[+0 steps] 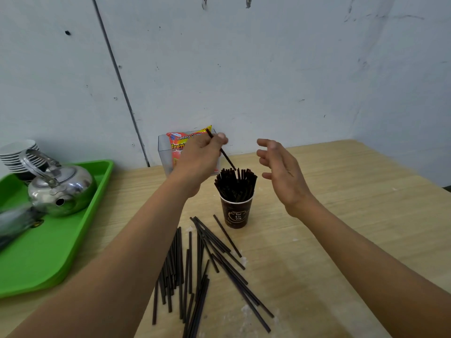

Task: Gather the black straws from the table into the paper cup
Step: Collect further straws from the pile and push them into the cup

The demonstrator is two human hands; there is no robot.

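1. Two bare forearms come in over the near edge of the wooden tabletop (341, 215) and reach toward its middle.
2. Between the forearms, loose black straws (180, 259) lie scattered flat on the tabletop. They spread from the near edge up to just in front of the cup, some crossing one another.
3. A dark brown paper cup (236, 213) stands upright about the middle of the tabletop. It is crowded with upright black straws (235, 182) that fan out above its rim.
4. The left hand (200, 154) is raised above and just left of the cup. Its thumb and fingers pinch a single straw (227, 158), which tilts down to the right. The straw's lower end reaches the tops of the straws in the cup.
5. The right hand (280, 172) hovers just right of the cup. Its fingers are apart and loosely curved, and it holds nothing.
6. A green tray (48, 252) sits along the left edge of the tabletop. It carries a shiny metal kettle (61, 191), a stack of white saucers (17, 152) toward the far left corner, and a blurred dark object (14, 223) too unclear to name.
7. At the far edge, against a pale grey wall (268, 69), a clear plastic box (162, 152) holds an orange snack packet (180, 142). The left hand partly hides both.
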